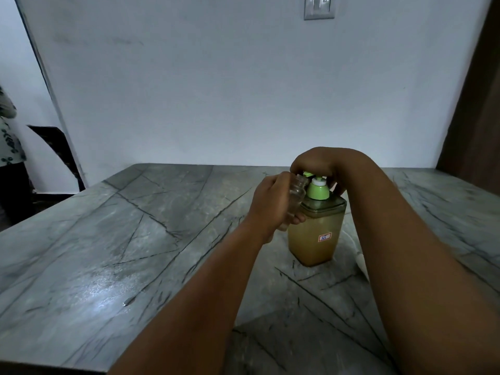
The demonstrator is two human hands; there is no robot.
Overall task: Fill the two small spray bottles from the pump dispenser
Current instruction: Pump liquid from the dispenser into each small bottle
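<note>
A square pump dispenser with yellowish liquid, a green collar and a small price sticker stands on the grey marble table. My right hand lies curled over the green pump head, covering most of it. My left hand grips a small clear spray bottle, uncapped and tilted, its open neck right under the pump's nozzle. The bottle's lower part is hidden by my fingers. A second spray bottle is not visible.
A white wall rises behind the table, with a light switch high up. A wooden door frame stands at right. At far left a person in patterned cloth stands by a dark chair.
</note>
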